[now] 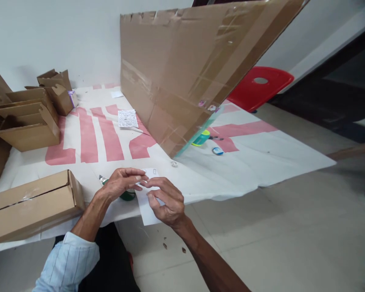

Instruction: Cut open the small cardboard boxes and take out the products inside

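Observation:
My left hand [125,182] is closed in a pinch over the table's near edge, with a small white scrap at its fingertips that is too small to name. Close against it, my right hand [167,200] has its fingers bent and its fingertips meeting the left ones; whether it also grips the scrap is hidden. Under both hands lies a white sheet of paper [146,211] with small printed marks, partly over the table edge. A dark green tool [127,196] with a silvery end sits beneath my left hand, mostly covered.
A large taped cardboard panel [170,77] stands tilted on the covered table [231,174]. A closed carton [33,202] lies at near left, open boxes [30,121] behind it. A patterned square [127,118], a green-yellow roll [201,138], a blue roll [217,151] and a red chair [258,89] are around.

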A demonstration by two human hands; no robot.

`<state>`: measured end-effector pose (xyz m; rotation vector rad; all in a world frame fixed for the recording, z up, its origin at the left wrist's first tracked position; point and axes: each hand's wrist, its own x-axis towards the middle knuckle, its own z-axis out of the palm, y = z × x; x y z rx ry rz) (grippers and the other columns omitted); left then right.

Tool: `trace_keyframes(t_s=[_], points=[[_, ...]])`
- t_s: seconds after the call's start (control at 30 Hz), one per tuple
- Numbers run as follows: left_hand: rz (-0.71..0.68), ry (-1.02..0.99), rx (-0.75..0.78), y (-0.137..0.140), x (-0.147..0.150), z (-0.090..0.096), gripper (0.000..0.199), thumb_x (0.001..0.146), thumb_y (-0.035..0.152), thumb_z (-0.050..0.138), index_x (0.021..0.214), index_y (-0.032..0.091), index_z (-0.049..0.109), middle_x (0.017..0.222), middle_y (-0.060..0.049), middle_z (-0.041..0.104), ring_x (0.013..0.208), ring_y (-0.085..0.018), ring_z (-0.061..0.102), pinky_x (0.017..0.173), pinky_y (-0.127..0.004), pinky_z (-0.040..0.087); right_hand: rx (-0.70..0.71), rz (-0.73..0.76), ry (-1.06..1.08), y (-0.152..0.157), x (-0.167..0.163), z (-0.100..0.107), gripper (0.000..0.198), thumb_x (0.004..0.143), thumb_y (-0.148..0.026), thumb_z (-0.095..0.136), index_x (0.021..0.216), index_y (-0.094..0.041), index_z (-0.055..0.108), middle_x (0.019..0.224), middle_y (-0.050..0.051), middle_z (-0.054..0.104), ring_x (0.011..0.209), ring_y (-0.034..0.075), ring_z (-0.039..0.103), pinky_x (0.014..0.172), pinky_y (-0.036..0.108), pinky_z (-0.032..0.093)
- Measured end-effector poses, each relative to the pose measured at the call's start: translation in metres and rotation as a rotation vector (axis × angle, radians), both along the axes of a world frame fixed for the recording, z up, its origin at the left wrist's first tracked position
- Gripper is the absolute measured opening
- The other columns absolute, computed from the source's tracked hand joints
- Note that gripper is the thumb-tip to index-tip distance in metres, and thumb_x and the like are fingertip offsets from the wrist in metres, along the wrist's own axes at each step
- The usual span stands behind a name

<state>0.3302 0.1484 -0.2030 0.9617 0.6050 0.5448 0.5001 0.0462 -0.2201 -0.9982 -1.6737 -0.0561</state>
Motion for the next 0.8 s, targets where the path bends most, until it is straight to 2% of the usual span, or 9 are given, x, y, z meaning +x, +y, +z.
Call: trace_keyframes(t_s=[0.2,0.27,0.37,0.53,0.8], points=[[0.013,-0.145,-0.076,0.003,-0.006,-0.008,0.06,0.085,0.061,0.086,0.118,0.012,0.077,0.118,-0.021,0.081,0.107,-0.031,0.078,0.091,-0.04,0.06,-0.064,-0.135,0.072,0.004,0.003,-0.004,0.017,0.094,-0.014,0.064,0.085,-0.026,0.071,0.09,0.006,0.073,0.083,0.023,0.071,0.075,0.041,0.061],[-0.003,-0.191,-0.092,0.001,-0.007,-0.007,0.064,0.09,0.067,0.078,0.126,0.013,0.075,0.126,-0.022,0.079,0.114,-0.033,0.077,0.094,-0.042,0.06,-0.142,-0.157,0.11,0.005,0.002,-0.003,0.015,0.095,-0.017,0.065,0.09,-0.027,0.075,0.092,0.006,0.072,0.086,0.023,0.071,0.077,0.041,0.06],[-0.007,-0.231,-0.091,-0.003,-0.007,-0.004,0.066,0.097,0.071,0.065,0.131,0.014,0.072,0.137,-0.024,0.074,0.125,-0.035,0.073,0.097,-0.042,0.059,-0.291,-0.168,0.201,0.005,-0.002,-0.002,0.014,0.095,-0.021,0.066,0.095,-0.027,0.078,0.092,0.005,0.072,0.085,0.022,0.069,0.072,0.037,0.059],[0.021,-0.248,-0.073,-0.007,-0.009,-0.001,0.068,0.099,0.074,0.06,0.131,0.014,0.072,0.141,-0.024,0.072,0.128,-0.037,0.071,0.094,-0.041,0.06,-0.455,-0.123,0.369,0.006,-0.007,0.0,0.013,0.096,-0.031,0.067,0.095,-0.026,0.08,0.094,0.004,0.075,0.087,0.02,0.07,0.07,0.032,0.058],[0.032,-0.237,-0.013,-0.009,-0.013,-0.003,0.071,0.095,0.076,0.065,0.135,0.018,0.073,0.149,-0.022,0.067,0.133,-0.039,0.068,0.094,-0.041,0.061,-0.536,-0.106,0.433,0.008,-0.008,-0.001,0.014,0.091,-0.036,0.073,0.091,-0.025,0.081,0.097,0.005,0.075,0.088,0.02,0.071,0.07,0.031,0.057]])
